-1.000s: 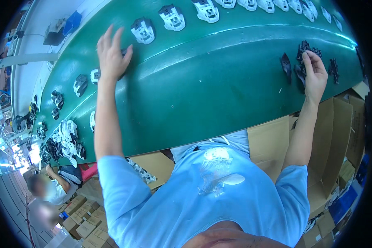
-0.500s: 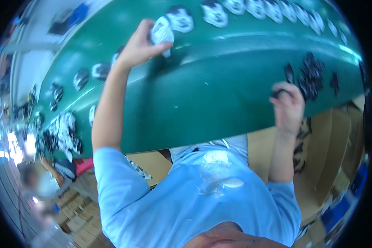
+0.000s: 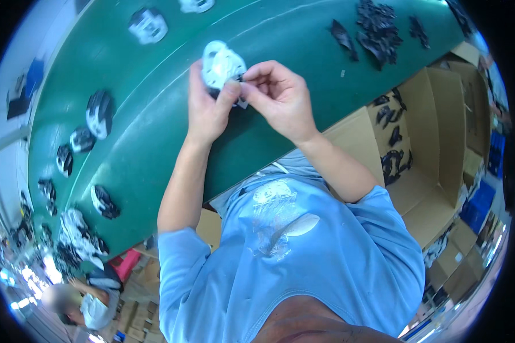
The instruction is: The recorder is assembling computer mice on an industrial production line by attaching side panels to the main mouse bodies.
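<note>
While over open tabletop [image 3: 149, 154], inside its edge, hands [image 3: 209, 114] [image 3: 286, 103] pinch-tight on white shell [image 3: 226, 61]

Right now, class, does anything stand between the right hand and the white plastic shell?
Nothing visible does: the right hand is right at the lower right edge of the white plastic shell, which the left hand holds.
</note>
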`<state>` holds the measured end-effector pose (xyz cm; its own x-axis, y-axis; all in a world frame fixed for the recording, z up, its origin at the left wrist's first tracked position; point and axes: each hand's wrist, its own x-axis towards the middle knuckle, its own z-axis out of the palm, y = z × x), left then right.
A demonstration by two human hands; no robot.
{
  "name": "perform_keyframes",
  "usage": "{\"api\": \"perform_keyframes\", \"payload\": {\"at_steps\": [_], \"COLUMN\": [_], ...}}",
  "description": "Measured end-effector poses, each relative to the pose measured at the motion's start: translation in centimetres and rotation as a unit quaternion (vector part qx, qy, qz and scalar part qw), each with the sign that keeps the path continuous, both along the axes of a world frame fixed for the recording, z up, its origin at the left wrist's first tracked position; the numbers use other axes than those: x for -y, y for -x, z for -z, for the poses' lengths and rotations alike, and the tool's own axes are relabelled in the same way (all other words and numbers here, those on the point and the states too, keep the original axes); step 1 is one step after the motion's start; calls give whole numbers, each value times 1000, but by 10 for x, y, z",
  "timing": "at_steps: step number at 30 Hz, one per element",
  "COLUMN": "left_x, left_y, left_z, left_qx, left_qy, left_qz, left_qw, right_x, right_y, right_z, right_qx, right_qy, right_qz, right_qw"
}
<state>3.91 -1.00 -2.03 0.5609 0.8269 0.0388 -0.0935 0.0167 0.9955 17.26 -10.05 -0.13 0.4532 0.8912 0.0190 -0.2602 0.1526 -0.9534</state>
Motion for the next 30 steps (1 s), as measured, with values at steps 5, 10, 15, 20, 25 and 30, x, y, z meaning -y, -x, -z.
{"api": "perform_keyframes", "payload": {"at_steps": [5, 10, 15, 20, 25, 30], "left_x": [0, -4, 1, 1, -1, 2], "left_y": [20, 17, 9, 5, 2, -3], "left_z": [7, -1, 3, 4, 2, 2], "left_qx": [44, 130, 102, 98, 79, 117], "left_qy": [112, 264, 207, 205, 184, 227], "left_qz": [95, 228, 183, 199, 193, 120], "left_qw": [988, 928, 955, 953, 961, 959], "right_x": [6, 10, 26, 34, 44, 56], "right_y": [-25, -150, -221, -166, -168, -171], "right_z": [18, -38, -6, 11, 9, 3], "right_qx": [45, 622, 724, 700, 744, 724], "right_qy": [72, 98, 238, 101, 26, 21], "right_qz": [-176, 3, 12, 93, 39, -21], "right_qw": [981, 777, 648, 701, 666, 689]}}
